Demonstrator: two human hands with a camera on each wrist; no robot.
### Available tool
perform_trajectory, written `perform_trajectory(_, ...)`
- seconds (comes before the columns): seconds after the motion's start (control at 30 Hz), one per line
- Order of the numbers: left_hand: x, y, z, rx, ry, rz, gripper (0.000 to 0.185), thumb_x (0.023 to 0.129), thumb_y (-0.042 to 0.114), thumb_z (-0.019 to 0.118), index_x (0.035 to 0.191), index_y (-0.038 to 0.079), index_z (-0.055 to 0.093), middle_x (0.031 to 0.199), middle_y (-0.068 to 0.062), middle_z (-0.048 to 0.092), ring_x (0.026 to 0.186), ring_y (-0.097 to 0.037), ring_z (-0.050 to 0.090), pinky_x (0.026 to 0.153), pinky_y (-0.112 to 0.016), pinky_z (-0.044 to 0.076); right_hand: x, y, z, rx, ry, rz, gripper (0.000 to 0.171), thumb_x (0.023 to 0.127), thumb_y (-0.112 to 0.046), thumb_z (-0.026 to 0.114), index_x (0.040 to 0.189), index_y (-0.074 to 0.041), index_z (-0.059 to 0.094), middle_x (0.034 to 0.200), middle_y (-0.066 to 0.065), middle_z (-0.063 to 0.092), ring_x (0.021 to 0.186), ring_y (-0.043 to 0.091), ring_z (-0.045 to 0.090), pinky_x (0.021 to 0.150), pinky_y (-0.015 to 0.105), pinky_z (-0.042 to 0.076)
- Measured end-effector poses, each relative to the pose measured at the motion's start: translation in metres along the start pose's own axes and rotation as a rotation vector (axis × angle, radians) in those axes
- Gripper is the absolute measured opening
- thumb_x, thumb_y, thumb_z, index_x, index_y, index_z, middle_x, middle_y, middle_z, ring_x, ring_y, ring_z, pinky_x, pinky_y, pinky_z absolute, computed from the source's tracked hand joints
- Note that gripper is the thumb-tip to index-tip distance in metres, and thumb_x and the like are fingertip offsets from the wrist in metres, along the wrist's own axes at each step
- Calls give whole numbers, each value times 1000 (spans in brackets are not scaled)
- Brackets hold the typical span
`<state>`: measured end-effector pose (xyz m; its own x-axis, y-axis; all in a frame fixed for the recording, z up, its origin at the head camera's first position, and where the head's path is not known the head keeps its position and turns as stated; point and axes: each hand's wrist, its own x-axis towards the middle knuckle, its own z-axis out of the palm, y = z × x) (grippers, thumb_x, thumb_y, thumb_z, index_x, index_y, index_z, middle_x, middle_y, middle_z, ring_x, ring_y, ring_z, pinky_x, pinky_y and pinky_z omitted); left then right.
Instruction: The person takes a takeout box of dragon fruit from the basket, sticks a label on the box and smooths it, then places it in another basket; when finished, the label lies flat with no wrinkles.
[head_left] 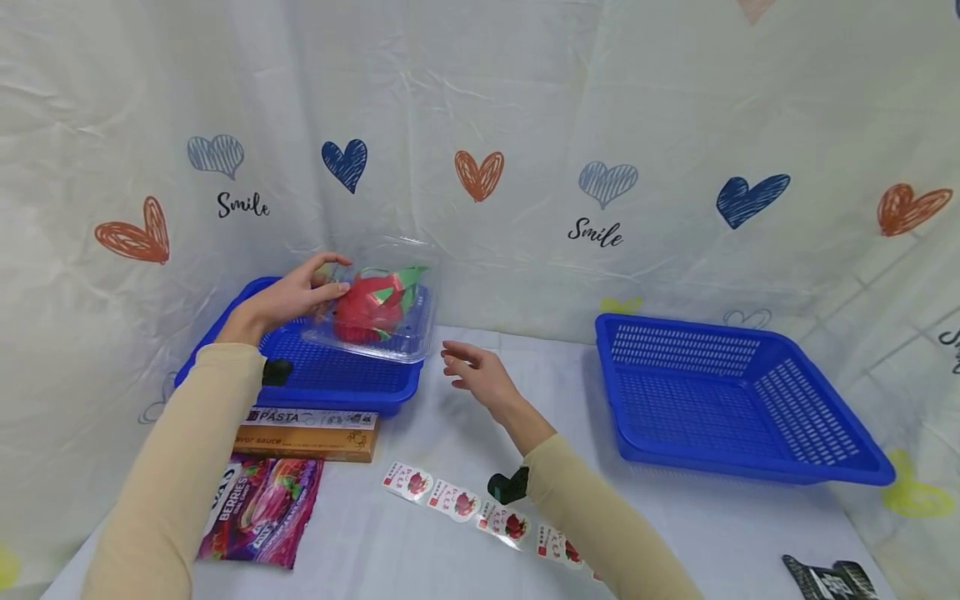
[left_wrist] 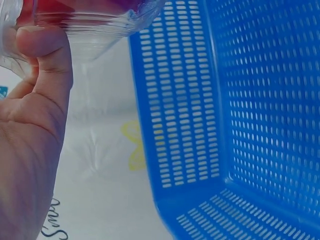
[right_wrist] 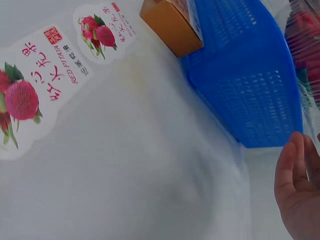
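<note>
I lift the clear box (head_left: 375, 312) from the left basket (head_left: 330, 379), left hand (head_left: 288, 300) fingers clamped on it; right hand (head_left: 480, 375), fingers apart, must reach over and steady it next

A white-clothed table (head_left: 420, 533) carries two blue baskets (head_left: 742, 400), a pasta box (head_left: 307, 433), a berry pouch (head_left: 258, 510), stickers (head_left: 465, 504), perhaps a dark packet (head_left: 832, 579).
</note>
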<state>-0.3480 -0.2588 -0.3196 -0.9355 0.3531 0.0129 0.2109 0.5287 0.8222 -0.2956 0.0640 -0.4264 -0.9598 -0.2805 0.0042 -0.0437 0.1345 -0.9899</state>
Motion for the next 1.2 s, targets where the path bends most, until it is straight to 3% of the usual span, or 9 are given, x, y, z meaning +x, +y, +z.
perform_trajectory(0.17, 5, 6, 5, -6, -6, 34, 54, 100, 37, 56, 146, 21, 31, 81, -14, 50, 64, -27, 49, 64, -37, 46, 2, -3, -10, 23, 61, -18, 37, 100, -20, 58, 136, -13, 58, 134, 8, 59, 109, 21, 62, 92, 36, 52)
perform_trajectory(0.33, 12, 18, 15, -19, -40, 57, 55, 100, 38, 55, 146, 22, 31, 90, -16, 53, 66, -27, 49, 63, -37, 46, 0, -17, -16, 78, 124, -106, 43, 101, -20, 57, 141, -9, 51, 137, 9, 56, 115, 26, 59, 92, 36, 52)
perform_trajectory(0.57, 18, 28, 24, -66, -66, 82, 50, 102, 30, 54, 145, 24, 30, 87, -15, 51, 64, -25, 46, 60, -35, 45, -1, -30, -25, 185, 214, -189, 46, 103, -24, 53, 147, -21, 42, 139, 10, 51, 121, 29, 55, 95, 38, 50)
perform_trajectory(0.83, 10, 55, 33, -82, -94, 91, 48, 102, 19, 52, 146, 14, 31, 89, -17, 52, 65, -23, 47, 61, -33, 46, -4, -37, -31, 217, 168, -143, 59, 100, -31, 57, 153, -33, 31, 141, 5, 47, 123, 23, 52, 95, 37, 50)
perform_trajectory(1.03, 23, 47, 41, -105, -97, 119, 51, 102, 23, 54, 147, 17, 30, 89, -17, 52, 62, -25, 48, 59, -35, 47, -6, -40, -34, 199, 122, -125, 68, 97, -43, 58, 154, -44, 21, 147, 3, 40, 130, 20, 47, 95, 42, 50)
perform_trajectory(1.2, 31, 42, 49, -89, -108, 139, 52, 100, 31, 57, 146, 23, 33, 94, -17, 54, 66, -27, 50, 62, -36, 48, -9, -41, -40, 215, 75, -146, 68, 98, -42, 57, 153, -47, 18, 156, 6, 28, 135, 26, 42, 96, 50, 48)
